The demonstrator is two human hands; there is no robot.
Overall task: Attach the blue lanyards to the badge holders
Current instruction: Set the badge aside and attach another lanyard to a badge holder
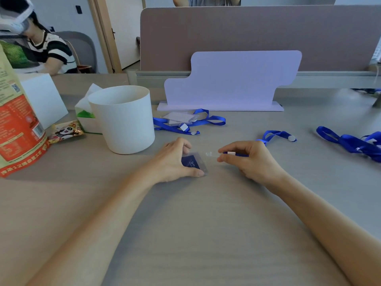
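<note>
Badge holder (192, 163): clear sleeve with a dark blue card inside, flat on the grey table (185, 234). Gripped by the left hand (173, 162), thumb at the near edge, fingers curled over the far edge, narrow span with the sleeve between them.

Blue lanyard (275, 134): end pinched tight in the right hand (249, 159) between thumb and forefinger, remaining fingers curled under. White clip (231, 153) right at the fingertips. Clear tab (208, 154) jutting toward the left hand, in the gap between the two grips; contact with the sleeve not discernible. Strap trailing out beyond the right hand in a loop, ending at a white round button (291, 138).

Second badge holder (179, 117): beyond the left hand, lying over a second lanyard (214, 121).

Heap of lanyards (350, 143): well to the right of the right hand.

White tub (123, 120): near the left hand, to its left and slightly beyond, upright.

Tissue box (86, 115), panda snack packet (66, 131), large snack bag (16, 124): further left of the tub.

Lilac stand (233, 79): upright, beyond both hands.
</note>
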